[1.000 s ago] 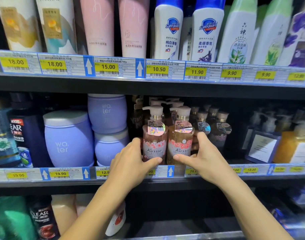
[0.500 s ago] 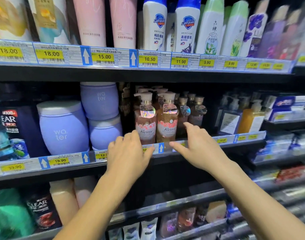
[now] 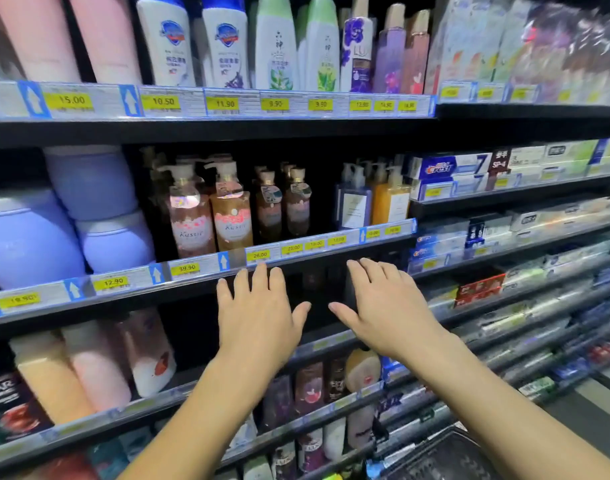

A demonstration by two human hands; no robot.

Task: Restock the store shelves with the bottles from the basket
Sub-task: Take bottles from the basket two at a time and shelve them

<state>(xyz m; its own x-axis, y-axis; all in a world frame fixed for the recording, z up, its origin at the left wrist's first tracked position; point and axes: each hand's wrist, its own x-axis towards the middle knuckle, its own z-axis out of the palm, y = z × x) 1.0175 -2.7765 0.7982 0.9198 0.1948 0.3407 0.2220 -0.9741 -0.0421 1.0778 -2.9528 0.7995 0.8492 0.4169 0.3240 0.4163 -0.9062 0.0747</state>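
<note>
Standing side by side at the front of the middle shelf (image 3: 206, 289), 2 clear pump bottles marked Kustie show glossy plastic walls: the pink bottle (image 3: 190, 220) on the left, the amber bottle (image 3: 231, 216) touching it on the right. Both have rounded shoulders, cream pump heads and a shiny foil tag at the neck. Left of them sit smooth, matte lavender jars (image 3: 30, 237), squat and egg-shaped, with pale lids. Below the shelf edge, the left hand (image 3: 258, 313) is spread flat, palm away, fingers apart, gripping nothing. The right hand (image 3: 383, 306) is likewise splayed and empty, just beside it, thumbs nearly meeting. The dark mesh basket (image 3: 445, 459) shows at the bottom right, its contents hidden.
</note>
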